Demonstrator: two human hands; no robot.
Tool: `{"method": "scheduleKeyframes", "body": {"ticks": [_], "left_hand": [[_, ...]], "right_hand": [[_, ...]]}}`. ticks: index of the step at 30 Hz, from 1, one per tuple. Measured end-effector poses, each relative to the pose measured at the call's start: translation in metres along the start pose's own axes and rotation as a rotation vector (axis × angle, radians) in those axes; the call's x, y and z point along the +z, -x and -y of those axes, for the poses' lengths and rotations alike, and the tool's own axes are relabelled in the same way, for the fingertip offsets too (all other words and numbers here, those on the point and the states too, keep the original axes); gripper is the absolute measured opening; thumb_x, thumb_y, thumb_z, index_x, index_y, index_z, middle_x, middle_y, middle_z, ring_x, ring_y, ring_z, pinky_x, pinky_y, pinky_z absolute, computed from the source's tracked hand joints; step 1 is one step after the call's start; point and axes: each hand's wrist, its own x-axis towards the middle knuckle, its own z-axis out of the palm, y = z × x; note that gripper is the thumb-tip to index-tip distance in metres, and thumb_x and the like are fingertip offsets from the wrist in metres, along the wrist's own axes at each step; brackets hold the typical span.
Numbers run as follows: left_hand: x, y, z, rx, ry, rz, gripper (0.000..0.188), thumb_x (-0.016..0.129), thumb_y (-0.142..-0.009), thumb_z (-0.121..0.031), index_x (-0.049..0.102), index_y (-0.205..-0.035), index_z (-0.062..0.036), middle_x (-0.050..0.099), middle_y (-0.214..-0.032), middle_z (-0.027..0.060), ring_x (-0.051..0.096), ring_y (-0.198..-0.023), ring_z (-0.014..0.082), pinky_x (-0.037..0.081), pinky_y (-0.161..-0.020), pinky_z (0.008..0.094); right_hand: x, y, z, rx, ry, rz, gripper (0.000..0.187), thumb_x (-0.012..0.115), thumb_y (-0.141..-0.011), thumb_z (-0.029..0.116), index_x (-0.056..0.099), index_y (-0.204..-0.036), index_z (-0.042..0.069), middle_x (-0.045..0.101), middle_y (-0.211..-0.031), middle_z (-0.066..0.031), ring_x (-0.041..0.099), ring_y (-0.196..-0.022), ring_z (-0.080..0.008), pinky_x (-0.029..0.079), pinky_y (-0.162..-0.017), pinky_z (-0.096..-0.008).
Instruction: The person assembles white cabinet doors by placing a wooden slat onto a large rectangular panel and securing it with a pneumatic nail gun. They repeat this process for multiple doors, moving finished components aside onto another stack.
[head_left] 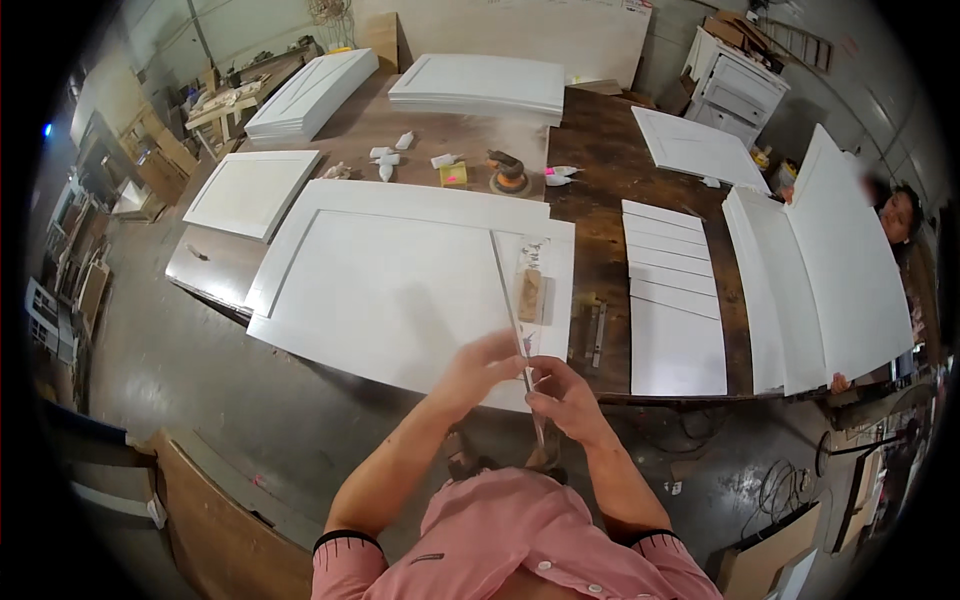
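Observation:
A long, thin grey strip [506, 280] runs from over the right part of a white framed panel [380, 270] down toward my body. My right hand [562, 398] pinches it between thumb and fingers near the panel's front edge. Just across from it, my left hand [482, 368] is at the strip's left side, its fingers smeared by motion, so its grip is unclear. On the panel's right side, a small wooden block [530, 297] lies on a pale piece with dark marks.
An orange-and-black sander [508, 174], white squeeze bottles [386, 170] and a yellow pad [453, 174] are behind the panel. Stacked white panels [478, 85] stand farther back. White boards [676, 350] lie right. Beyond, another person's hand [838, 382] touches a large upright white panel [850, 270].

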Motion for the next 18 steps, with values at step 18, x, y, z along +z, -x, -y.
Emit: {"method": "scheduleKeyframes", "body": {"ticks": [18], "left_hand": [[-0.044,-0.046,-0.006,0.017,-0.954,-0.359,0.062,0.084,-0.080,-0.041,0.069,-0.120,0.0032,0.068,-0.102,0.0193,0.070,-0.097,0.0293,0.058,-0.085,0.0398]], "right_hand": [[-0.027,-0.143,0.003,-0.314,1.161,-0.475,0.057,0.075,-0.087,0.045,0.063,-0.138,0.021,0.051,-0.146,-0.0161,0.045,-0.138,-0.0423,0.039,-0.114,-0.0518]]}}
